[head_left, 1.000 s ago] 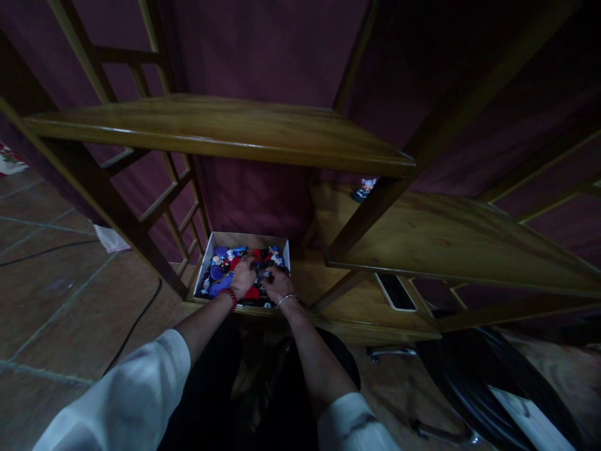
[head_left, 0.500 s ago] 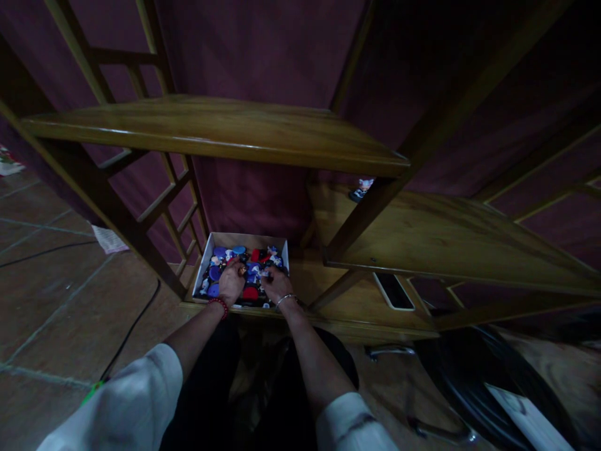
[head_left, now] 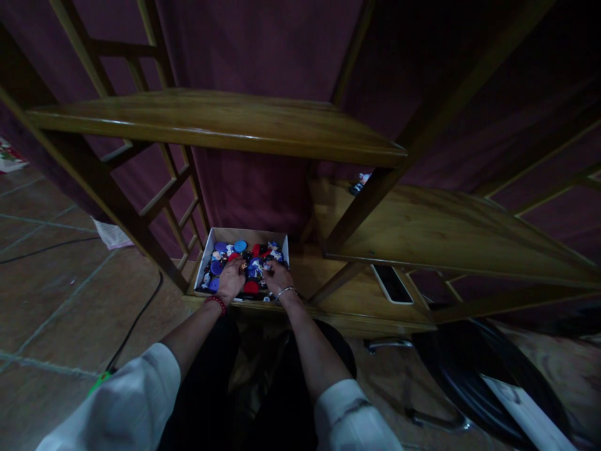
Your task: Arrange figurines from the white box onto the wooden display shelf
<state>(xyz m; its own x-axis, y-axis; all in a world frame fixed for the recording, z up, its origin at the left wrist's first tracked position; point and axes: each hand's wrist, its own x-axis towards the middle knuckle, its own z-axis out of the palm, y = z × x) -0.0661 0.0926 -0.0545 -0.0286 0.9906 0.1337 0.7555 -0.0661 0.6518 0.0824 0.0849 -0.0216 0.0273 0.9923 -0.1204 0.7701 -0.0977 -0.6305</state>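
A white-walled shallow box (head_left: 201,270) stands on the low wooden shelf, filled with small figurines and round discs in blue, purple and red. Inside it, my left hand (head_left: 231,279) is closed with its fingertips around a small brownish figurine (head_left: 243,265). My right hand (head_left: 278,279) pinches a small pale figurine (head_left: 267,267) at the box's right side. Between the hands lies a blue-and-white figurine (head_left: 255,268), with a red disc (head_left: 251,287) nearer me. A light blue disc (head_left: 240,245) lies toward the back. Dim light hides fine detail.
Above the box runs a wooden shelf board (head_left: 216,128). A slanting post (head_left: 361,216) rises to the right. A phone (head_left: 392,285) lies on the low shelf, and another figurine (head_left: 360,183) stands higher up. A black chair (head_left: 469,376) is at right; a cable (head_left: 137,322) crosses the floor.
My right hand has shifted slightly within the box, and its figurine sits closer to the fingers. My left hand stays nearly in place. The view has moved a little.
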